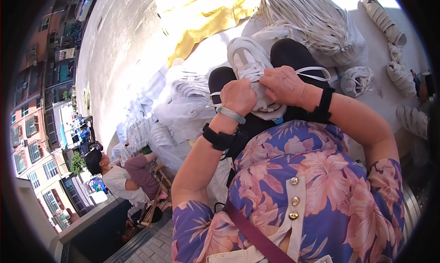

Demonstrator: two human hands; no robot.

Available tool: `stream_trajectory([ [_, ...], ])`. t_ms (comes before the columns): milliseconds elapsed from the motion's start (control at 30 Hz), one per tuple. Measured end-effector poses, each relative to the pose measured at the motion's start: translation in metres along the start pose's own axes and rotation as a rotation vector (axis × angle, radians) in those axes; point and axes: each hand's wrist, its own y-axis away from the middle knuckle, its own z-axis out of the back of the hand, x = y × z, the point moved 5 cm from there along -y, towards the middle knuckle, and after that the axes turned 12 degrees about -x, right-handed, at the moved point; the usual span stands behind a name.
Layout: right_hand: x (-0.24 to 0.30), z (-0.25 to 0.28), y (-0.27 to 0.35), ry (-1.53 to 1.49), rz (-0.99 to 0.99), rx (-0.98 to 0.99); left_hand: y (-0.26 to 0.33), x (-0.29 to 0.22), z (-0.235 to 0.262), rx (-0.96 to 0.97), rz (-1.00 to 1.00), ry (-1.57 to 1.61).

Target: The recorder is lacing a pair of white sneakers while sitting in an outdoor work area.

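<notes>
Hands curl side by side, left hand (237, 96) and right hand (286, 85) pinching shoe (250, 63) laces.

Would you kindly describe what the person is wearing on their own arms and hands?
Both hands, left hand and right hand, are bare, without gloves. Each wrist carries a black strap band; the left also has a pale green bangle. The forearms are uncovered, and short sleeves of a purple blouse with pink flowers end near the elbows.
</notes>
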Motion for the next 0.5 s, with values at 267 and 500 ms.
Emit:
stream_trajectory([
  [267, -0.002, -0.010, -0.007, 0.070, -0.121, 0.112, -0.006, -0.010, -0.001, -0.040, -0.107, 0.051],
  [500, -0.009, -0.011, 0.003, -0.053, -0.170, -0.007, -0.004, -0.009, 0.002, -0.108, -0.201, 0.230],
])
